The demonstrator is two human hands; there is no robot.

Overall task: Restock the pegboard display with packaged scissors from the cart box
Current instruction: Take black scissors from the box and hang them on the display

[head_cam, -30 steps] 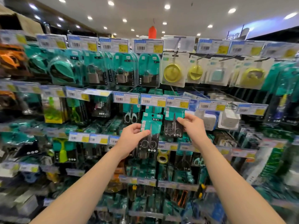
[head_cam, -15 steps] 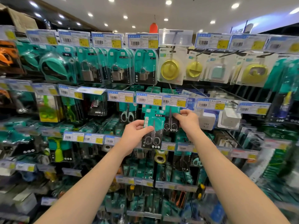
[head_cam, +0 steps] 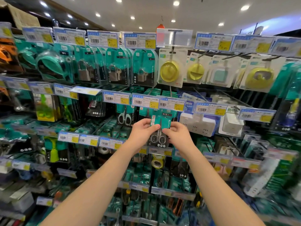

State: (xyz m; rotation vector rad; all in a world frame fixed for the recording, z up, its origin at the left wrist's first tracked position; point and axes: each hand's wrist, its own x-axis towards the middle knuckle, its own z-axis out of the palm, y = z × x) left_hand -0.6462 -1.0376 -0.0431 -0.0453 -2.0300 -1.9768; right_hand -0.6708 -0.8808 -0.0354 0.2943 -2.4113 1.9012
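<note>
A teal-and-black pack of small scissors (head_cam: pixel 160 134) is held up in front of the pegboard display (head_cam: pixel 254 101), just below the middle row of price tags. My left hand (head_cam: pixel 141 133) pinches its left edge. My right hand (head_cam: pixel 178 134) grips its right edge, fingers curled over the card. More scissors packs (head_cam: pixel 125 116) hang on the hook to the left, and another teal pack shows behind the held one. The cart box is out of view.
Padlock packs (head_cam: pixel 116 67) and yellow hook packs (head_cam: pixel 169 69) hang on the top row. White power strips (head_cam: pixel 197 123) hang right of my hands. Price tags (head_cam: pixel 145 101) jut out on the hook ends. Tape rolls (head_cam: pixel 157 163) and tools fill the lower rows.
My right hand came down off the hanging pack and closed on the right edge of the scissors pack. Both hands now hold it together, and it has shifted right toward the middle hook.
</note>
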